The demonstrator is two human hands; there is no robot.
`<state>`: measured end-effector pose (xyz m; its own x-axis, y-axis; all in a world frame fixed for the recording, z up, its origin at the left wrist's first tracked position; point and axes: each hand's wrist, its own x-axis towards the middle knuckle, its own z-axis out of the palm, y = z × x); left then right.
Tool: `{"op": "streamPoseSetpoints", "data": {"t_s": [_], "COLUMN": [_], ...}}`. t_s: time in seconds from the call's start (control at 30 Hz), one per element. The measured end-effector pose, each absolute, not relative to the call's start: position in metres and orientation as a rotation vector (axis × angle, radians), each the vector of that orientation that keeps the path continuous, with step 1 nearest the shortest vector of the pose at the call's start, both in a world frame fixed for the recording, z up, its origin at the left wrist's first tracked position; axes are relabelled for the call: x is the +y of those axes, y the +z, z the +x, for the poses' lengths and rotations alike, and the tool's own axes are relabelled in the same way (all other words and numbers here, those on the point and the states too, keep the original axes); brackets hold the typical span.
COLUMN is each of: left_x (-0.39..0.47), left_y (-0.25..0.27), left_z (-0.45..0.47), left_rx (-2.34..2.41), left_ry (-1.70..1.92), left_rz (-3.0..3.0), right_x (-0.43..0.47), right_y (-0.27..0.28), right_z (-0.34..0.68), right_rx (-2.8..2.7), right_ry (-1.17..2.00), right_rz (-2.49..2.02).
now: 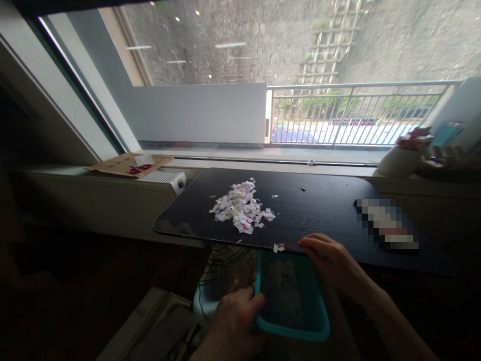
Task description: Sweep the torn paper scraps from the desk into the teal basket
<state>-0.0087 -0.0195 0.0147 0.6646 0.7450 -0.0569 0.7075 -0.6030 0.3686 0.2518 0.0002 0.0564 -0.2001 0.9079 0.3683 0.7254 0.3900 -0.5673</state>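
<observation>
My left hand (240, 313) is closed on the left rim of a turquoise plastic bin (317, 321), held just below the table's front edge. Pale, greyish contents lie in the bin, too dim to make out fully. Above its far rim, my right hand (326, 253) pinches a thin, dark reddish flat strip (291, 245) along the table edge. A few white paper scraps (278, 248) sit at the strip's left end, right on the edge. Farther back on the black table (315, 215) is a loose heap of small white and pinkish paper scraps (242, 208).
A blurred-out flat object (387, 225) lies at the table's right. Red-handled scissors (141, 169) rest on a brown envelope (112, 164) on the left sill, near a white radiator (165, 180). A white pot (398, 160) stands at the right; a patterned seat (210, 281) is below.
</observation>
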Motion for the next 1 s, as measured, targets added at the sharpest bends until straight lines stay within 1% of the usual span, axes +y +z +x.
{"op": "streamPoseSetpoints", "data": {"t_s": [0.27, 0.33, 0.47, 0.6, 0.87, 1.0], "left_x": [-0.020, -0.020, -0.020, -0.018, -0.020, -0.021], "left_y": [0.019, 0.019, 0.019, 0.018, 0.022, 0.020], "left_z": [-0.007, -0.007, -0.006, -0.006, -0.007, -0.005], "left_rx": [1.146, 1.151, 1.163, 1.131, 1.126, 1.113], "left_ry": [0.120, 0.122, 0.099, 0.029, 0.009, 0.022], "left_rz": [2.510, 2.509, 2.523, 2.503, 2.491, 2.489], "right_x": [-0.020, -0.016, 0.010, 0.038, 0.023, 0.032], "right_y": [0.058, 0.061, 0.065, 0.063, 0.070, 0.072], "right_z": [0.244, 0.239, 0.227, 0.215, 0.210, 0.210], "right_rx": [-1.962, -1.991, -1.924, -1.921, -1.954, -1.892], "right_ry": [0.367, 0.376, 0.265, 0.252, 0.309, 0.227], "right_rz": [-1.390, -1.381, -1.465, -1.500, -1.532, -1.545]}}
